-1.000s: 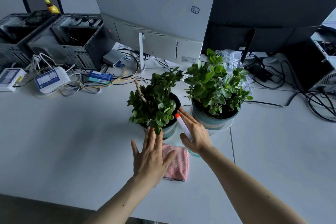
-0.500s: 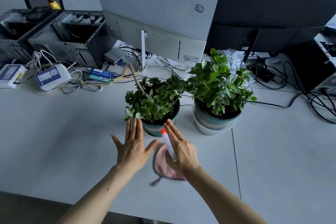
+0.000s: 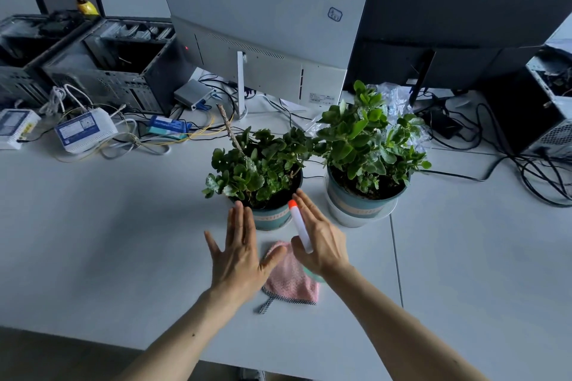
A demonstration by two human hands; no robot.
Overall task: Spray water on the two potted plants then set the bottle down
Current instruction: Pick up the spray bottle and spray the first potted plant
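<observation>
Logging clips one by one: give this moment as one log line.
right hand: holds bottle, nozzle toward left plant | left hand: open, empty | right plant: untouched | cloth: on desk
</observation>
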